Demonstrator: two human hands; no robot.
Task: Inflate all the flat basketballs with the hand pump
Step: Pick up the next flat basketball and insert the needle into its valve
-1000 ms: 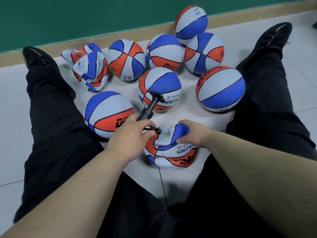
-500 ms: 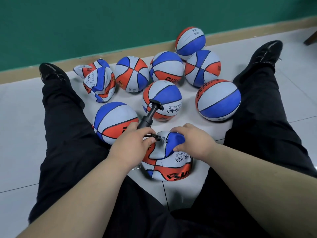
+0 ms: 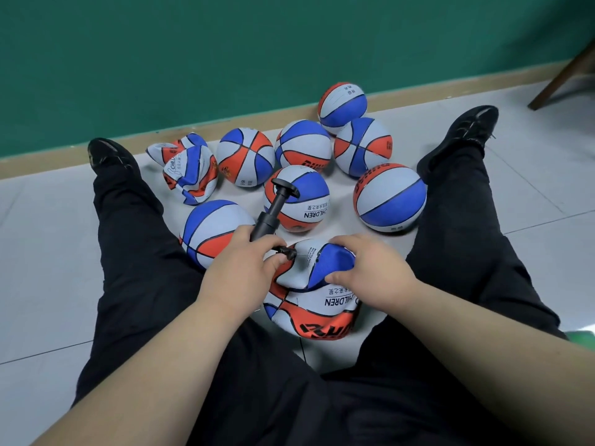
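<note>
My left hand grips the hand pump low on its barrel, fingers curled round it; its nozzle meets the flat basketball on the floor between my legs; my right hand pinches its folded top; crumpled balls lie far left; inflated balls crowd toward the wall.

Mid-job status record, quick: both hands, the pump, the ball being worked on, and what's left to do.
left hand: grips the lower end of the pump
right hand: grips a fold of the flat ball
pump: black, tilted away from the person, handle up, nozzle at the flat ball; needle entry not visible
flat ball: collapsed, on the floor between the legs
round balls: seven, beyond the flat ball
crumpled balls: apparently two, by the left shoe, untouched
</note>
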